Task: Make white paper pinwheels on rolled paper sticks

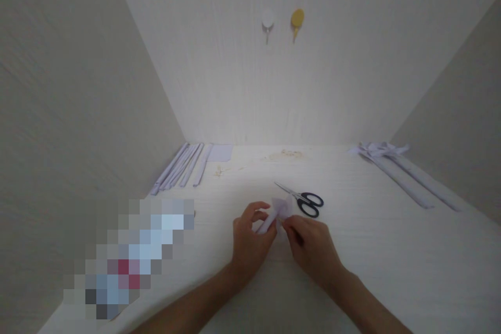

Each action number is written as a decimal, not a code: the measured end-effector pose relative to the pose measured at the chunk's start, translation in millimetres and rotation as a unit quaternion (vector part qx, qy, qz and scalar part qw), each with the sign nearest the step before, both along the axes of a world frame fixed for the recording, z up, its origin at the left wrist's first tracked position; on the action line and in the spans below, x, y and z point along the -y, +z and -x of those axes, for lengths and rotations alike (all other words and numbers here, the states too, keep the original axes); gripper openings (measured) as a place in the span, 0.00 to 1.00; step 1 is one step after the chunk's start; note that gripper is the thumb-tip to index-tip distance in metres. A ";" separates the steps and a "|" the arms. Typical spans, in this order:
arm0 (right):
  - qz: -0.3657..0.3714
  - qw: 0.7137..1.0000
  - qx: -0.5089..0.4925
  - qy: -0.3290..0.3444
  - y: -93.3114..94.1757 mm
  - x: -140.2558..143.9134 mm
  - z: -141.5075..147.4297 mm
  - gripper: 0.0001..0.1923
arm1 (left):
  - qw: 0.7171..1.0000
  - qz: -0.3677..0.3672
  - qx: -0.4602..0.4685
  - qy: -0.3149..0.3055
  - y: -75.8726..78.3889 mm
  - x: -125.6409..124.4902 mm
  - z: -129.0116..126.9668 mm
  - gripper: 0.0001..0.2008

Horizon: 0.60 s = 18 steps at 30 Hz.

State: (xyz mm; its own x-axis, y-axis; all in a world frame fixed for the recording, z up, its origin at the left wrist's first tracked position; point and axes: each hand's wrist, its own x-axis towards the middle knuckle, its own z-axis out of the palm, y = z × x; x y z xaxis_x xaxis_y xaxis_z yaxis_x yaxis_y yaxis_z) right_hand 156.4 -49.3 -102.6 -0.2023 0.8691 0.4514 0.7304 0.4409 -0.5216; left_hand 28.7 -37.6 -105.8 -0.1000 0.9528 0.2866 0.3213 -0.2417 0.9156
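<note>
Near the front middle of the table, my left hand (253, 237) is closed around the rolled stem of a pale lilac paper flower (281, 207). Its flared petals point up and away from me. My right hand (311, 242) is pinched at the base of the petals, on the flower's right side. Whatever lies between those fingertips is too small to make out. Just beyond the right hand lies a pair of scissors (306, 202) with black handles, its blades pointing to the far left.
Several rolled paper sticks (188, 164) lie at the back left beside a flat lilac paper sheet (220, 153). Thin tan strands (289, 154) are scattered near the back wall. Finished-looking paper flowers (378, 150) with long stems rest at the back right. A blurred-out object (144, 250) is at the left.
</note>
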 end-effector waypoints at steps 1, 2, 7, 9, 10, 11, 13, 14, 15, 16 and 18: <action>-0.050 0.997 0.049 0.014 0.4 1.8 0.5 0.10 | 1.000 -0.001 0.006 -0.004 0.0 -0.2 0.2 0.11; -0.078 0.994 0.077 0.025 1.0 3.0 1.0 0.11 | 1.000 0.001 0.010 -0.008 0.0 -0.2 0.5 0.11; 0.128 0.986 -0.110 -0.017 2.3 -2.6 1.0 0.10 | 1.000 0.011 -0.012 -0.004 -1.8 1.3 2.0 0.11; 0.257 0.937 -0.235 -0.017 0.7 -7.0 0.4 0.10 | 1.000 0.000 -0.031 0.002 -2.4 1.8 2.0 0.11; 0.298 0.913 -0.277 -0.012 -0.3 -8.5 0.2 0.09 | 0.999 -0.007 -0.039 0.003 -2.5 1.9 1.9 0.10; 0.319 0.899 -0.301 -0.007 -1.1 -9.2 0.2 0.09 | 0.999 -0.013 -0.044 0.004 -2.4 1.9 1.7 0.10; 0.297 0.908 -0.294 -0.010 -2.0 -8.0 0.4 0.09 | 0.999 -0.023 -0.045 0.004 -2.2 1.5 1.3 0.10; 0.260 0.929 -0.263 -0.015 -1.9 -6.4 0.6 0.09 | 0.999 -0.024 -0.043 0.004 -2.2 1.2 1.2 0.10; 0.207 0.954 -0.217 -0.019 -1.5 -4.3 0.7 0.09 | 0.999 -0.021 -0.039 0.002 -2.2 0.9 1.2 0.10; 0.142 0.977 -0.158 -0.018 -1.1 -2.1 0.8 0.09 | 0.999 -0.015 -0.035 -0.001 -2.4 0.5 1.3 0.10; 0.007 1.000 -0.026 -0.003 -0.3 1.6 0.5 0.11 | 1.000 0.003 -0.018 -0.013 -2.9 -0.4 1.7 0.10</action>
